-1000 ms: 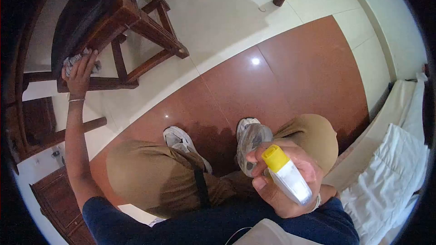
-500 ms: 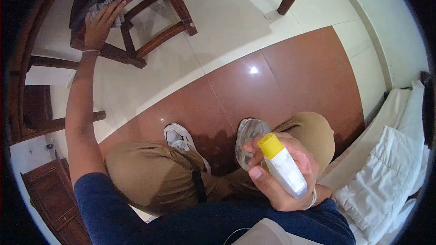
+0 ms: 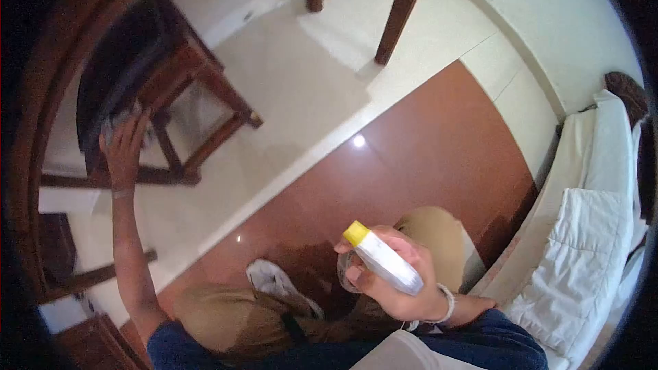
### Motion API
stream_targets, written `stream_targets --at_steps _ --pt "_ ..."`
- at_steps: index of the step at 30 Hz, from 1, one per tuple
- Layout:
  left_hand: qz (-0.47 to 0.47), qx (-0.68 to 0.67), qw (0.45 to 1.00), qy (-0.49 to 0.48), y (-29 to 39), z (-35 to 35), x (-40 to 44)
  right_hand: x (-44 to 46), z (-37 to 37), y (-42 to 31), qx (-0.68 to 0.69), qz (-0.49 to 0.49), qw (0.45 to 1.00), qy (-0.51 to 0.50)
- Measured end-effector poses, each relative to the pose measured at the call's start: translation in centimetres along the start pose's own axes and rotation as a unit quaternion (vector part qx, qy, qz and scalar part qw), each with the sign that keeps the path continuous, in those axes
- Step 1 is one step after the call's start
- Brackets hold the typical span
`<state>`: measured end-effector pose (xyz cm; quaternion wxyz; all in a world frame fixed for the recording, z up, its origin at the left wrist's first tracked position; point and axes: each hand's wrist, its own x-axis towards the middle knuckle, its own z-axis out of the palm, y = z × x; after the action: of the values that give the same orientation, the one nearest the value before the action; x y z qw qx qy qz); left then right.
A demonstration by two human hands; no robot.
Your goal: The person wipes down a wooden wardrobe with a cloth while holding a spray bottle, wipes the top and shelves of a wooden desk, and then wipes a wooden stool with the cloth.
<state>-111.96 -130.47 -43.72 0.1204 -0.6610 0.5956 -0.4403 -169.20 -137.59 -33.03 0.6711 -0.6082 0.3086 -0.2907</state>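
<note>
My left hand (image 3: 122, 154) reaches out to a dark wooden stool or chair (image 3: 179, 77) with a black seat (image 3: 123, 72). It presses a light patterned cloth (image 3: 145, 136) against the side of the seat frame, and the fingers lie over the cloth. Close to my body, my right hand (image 3: 404, 288) is wrapped around a spray bottle with a white head (image 3: 388, 260) and a yellow nozzle (image 3: 356, 233). The nozzle points up and left. Part of a clear body shows beside my fingers; the rest of the bottle is hidden.
Reddish-brown floor tiles (image 3: 411, 144) lie before my bent knees, bordered by cream tiles (image 3: 281, 89). Dark wooden legs (image 3: 404, 10) stand at the top. White bedding (image 3: 582, 233) is on the right. More dark wooden furniture (image 3: 96, 342) stands at lower left.
The view has shifted, so the stool sits lower and further left. My left hand stays on the seat's side with the cloth. The spray bottle is still held and appears slightly further left.
</note>
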Motion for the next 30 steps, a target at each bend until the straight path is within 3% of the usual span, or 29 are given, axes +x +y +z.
stream_targets --at_steps 3,6,8,11,14,16,18,19,21,23,26,28,29,30 --pt "-0.009 -0.037 0.999 0.035 0.7 -1.1 0.4 2.9 -0.2 1.2 0.031 0.017 0.998 0.046" --pt "-0.007 -0.059 0.992 -0.109 1.1 -6.1 1.3 5.8 0.3 3.6 -0.005 0.027 0.998 0.061" --pt "0.003 -0.154 0.984 -0.085 0.7 -8.7 1.2 7.8 0.0 5.8 -0.036 0.053 0.996 0.053" --pt "-0.059 -0.305 0.949 -0.051 1.0 -14.6 0.3 10.7 0.5 10.6 -0.066 0.069 0.995 0.041" --pt "-0.243 -0.518 0.811 -0.119 4.4 -22.3 -1.9 13.4 0.4 12.2 -0.134 0.029 0.990 0.019" --pt "-0.426 -0.621 0.650 -0.105 4.9 -30.5 0.2 13.3 1.5 11.9 -0.208 -0.008 0.978 0.014" --pt "-0.598 -0.691 0.403 -0.049 6.1 -36.2 0.5 11.7 2.8 9.3 -0.304 -0.057 0.950 -0.034" --pt "-0.614 -0.721 0.314 -0.071 7.1 -37.8 0.7 11.8 3.3 6.9 -0.359 -0.089 0.927 -0.057" --pt "-0.649 -0.742 0.128 -0.110 9.2 -41.0 1.0 9.0 5.1 0.7 -0.321 -0.083 0.942 -0.049" --pt "-0.567 -0.783 0.062 -0.247 7.1 -44.6 2.8 6.0 7.4 -6.0 -0.341 -0.111 0.933 -0.003" --pt "-0.558 -0.755 0.078 -0.337 -0.4 -48.6 7.6 2.0 9.1 -18.3 -0.249 0.057 0.966 0.047" --pt "-0.565 -0.735 0.153 -0.343 -5.4 -48.5 9.4 0.4 9.5 -22.7 -0.241 0.109 0.947 0.183" --pt "-0.547 -0.773 0.118 -0.299 -7.3 -47.1 9.9 -0.9 9.6 -24.0 -0.235 0.140 0.929 0.249" --pt "-0.529 -0.805 0.082 -0.253 -10.0 -46.3 10.5 -1.8 9.0 -25.5 -0.195 0.106 0.936 0.272"
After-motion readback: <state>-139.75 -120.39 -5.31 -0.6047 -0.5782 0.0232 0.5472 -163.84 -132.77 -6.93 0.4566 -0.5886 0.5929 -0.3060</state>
